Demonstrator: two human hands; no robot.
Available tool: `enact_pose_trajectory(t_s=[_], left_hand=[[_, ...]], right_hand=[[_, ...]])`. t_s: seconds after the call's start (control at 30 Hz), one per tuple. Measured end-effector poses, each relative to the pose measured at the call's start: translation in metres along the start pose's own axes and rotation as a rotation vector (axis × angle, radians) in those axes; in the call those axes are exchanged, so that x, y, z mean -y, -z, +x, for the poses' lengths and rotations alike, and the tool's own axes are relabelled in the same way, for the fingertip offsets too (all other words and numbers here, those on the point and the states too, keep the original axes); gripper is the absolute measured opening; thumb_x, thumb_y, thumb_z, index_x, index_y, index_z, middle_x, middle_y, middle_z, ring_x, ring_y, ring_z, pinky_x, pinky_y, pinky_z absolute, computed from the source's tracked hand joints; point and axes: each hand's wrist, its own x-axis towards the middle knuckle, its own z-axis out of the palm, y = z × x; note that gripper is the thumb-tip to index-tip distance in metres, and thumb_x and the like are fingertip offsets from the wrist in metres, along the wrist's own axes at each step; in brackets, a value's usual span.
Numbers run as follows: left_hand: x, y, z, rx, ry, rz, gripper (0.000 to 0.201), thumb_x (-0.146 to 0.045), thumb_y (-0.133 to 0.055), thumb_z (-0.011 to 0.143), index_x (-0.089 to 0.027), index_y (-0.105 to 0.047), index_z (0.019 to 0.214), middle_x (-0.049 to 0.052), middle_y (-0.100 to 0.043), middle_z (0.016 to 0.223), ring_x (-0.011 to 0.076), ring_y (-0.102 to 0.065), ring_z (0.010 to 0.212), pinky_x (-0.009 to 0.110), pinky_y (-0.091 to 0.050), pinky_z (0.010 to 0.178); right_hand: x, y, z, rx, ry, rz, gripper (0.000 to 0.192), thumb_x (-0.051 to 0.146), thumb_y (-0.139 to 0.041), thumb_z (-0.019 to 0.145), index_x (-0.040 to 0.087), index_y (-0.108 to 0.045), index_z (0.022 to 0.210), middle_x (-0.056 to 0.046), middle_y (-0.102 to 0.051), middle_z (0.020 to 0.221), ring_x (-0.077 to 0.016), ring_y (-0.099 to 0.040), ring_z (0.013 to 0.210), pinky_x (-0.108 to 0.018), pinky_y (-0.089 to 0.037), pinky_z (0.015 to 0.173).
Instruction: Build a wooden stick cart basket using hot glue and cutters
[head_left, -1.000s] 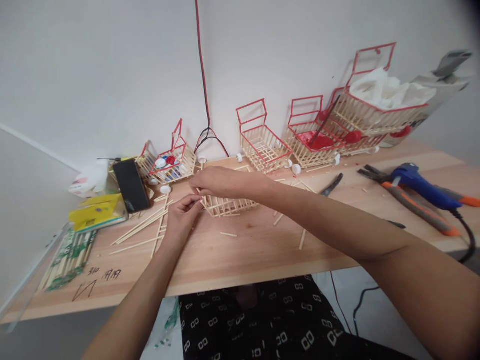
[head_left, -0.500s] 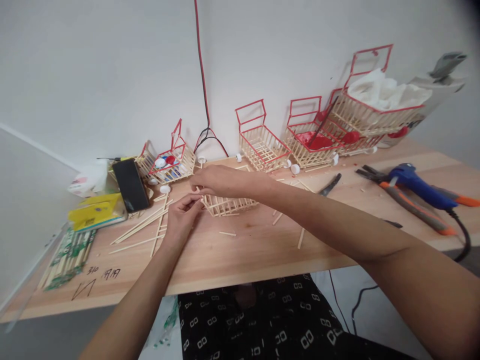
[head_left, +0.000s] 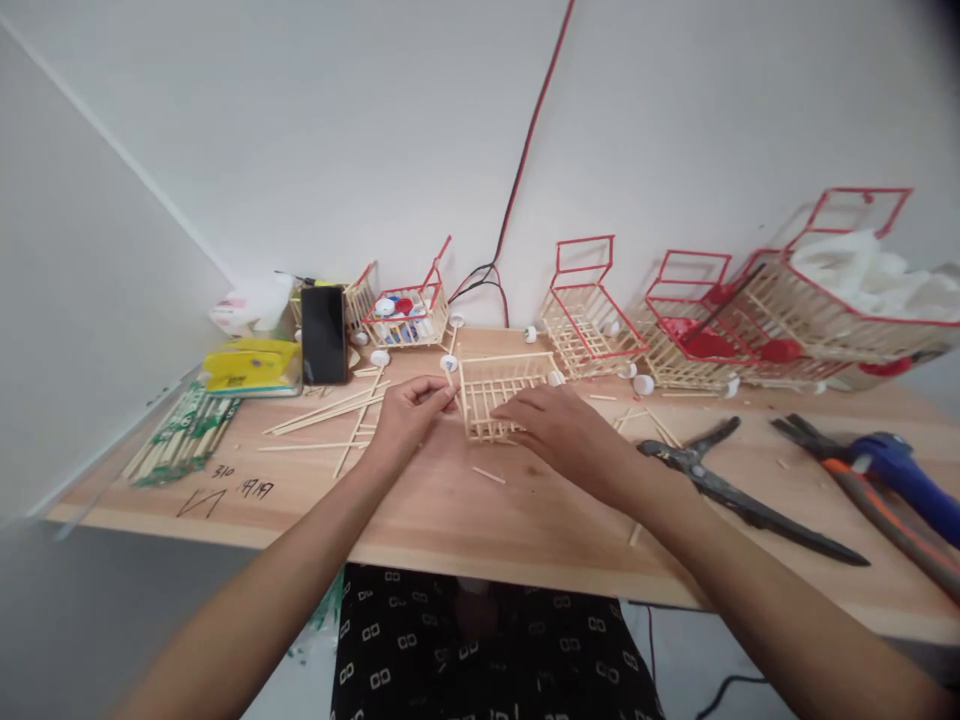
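Note:
A small unpainted basket of thin wooden sticks [head_left: 506, 385] sits on the wooden table between my hands. My left hand [head_left: 412, 412] is closed in a pinch beside the basket's left end; what its fingertips hold is too small to make out. A white wheel [head_left: 448, 363] on a stick is just beyond those fingertips. On the right, my right hand [head_left: 559, 425] grips the near right part of the basket, its fingers curled over the bars. Another white wheel [head_left: 556, 378] shows at the basket's far right corner. A short stick piece [head_left: 489, 474] lies in front.
Several red-trimmed stick carts [head_left: 592, 320] stand along the wall. Loose sticks [head_left: 330, 410], a phone [head_left: 325, 335], a yellow packet [head_left: 253, 368] and bundled sticks [head_left: 184, 435] lie left. Black cutters [head_left: 750, 490] and a blue glue gun [head_left: 907, 475] occupy the right.
My right hand has drawn back from the basket's left end to its right side, uncovering the basket. My left hand stays at the left end. The view has turned left.

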Motion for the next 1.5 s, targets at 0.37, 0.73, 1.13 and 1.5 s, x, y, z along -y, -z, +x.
enact_pose_trajectory(t_s=[0.37,0.73,1.13,1.5], left_hand=[[-0.004,0.011,-0.002,-0.098,0.011,-0.206,0.027,-0.040,-0.081,0.069,-0.016,-0.073,0.076,0.004,-0.072,0.069,0.0169,-0.068,0.068,0.031,-0.055,0.073],[-0.015,0.017,0.001,-0.057,-0.076,-0.210,0.025,-0.039,-0.080,0.071,-0.015,-0.073,0.076,0.003,-0.071,0.064,0.0152,-0.064,0.060,0.030,-0.054,0.064],[-0.020,0.020,-0.004,0.031,0.045,-0.224,0.029,-0.038,-0.082,0.066,-0.014,-0.067,0.070,-0.001,-0.065,0.060,0.0096,-0.058,0.055,0.023,-0.050,0.059],[-0.018,0.029,-0.003,0.063,-0.062,-0.231,0.029,-0.037,-0.077,0.072,-0.016,-0.058,0.076,-0.001,-0.063,0.063,0.0100,-0.060,0.056,0.021,-0.050,0.054]], right_hand=[[-0.009,0.004,-0.012,-0.272,-0.099,0.263,0.017,0.023,-0.045,0.098,0.022,-0.062,0.101,-0.009,-0.071,0.096,-0.0230,-0.066,0.091,-0.037,-0.049,0.081],[-0.019,0.044,0.011,-0.172,-0.195,0.453,0.019,0.035,-0.049,0.095,0.021,-0.063,0.097,-0.004,-0.065,0.084,-0.0185,-0.060,0.076,-0.030,-0.046,0.069],[-0.020,0.043,0.023,-0.121,-0.099,0.547,0.021,0.040,-0.054,0.096,0.023,-0.064,0.094,-0.008,-0.065,0.101,-0.0230,-0.061,0.098,-0.037,-0.047,0.086],[-0.023,0.049,0.022,-0.061,-0.081,0.588,0.022,0.043,-0.055,0.096,0.024,-0.065,0.094,-0.007,-0.065,0.101,-0.0238,-0.062,0.099,-0.038,-0.048,0.087]])
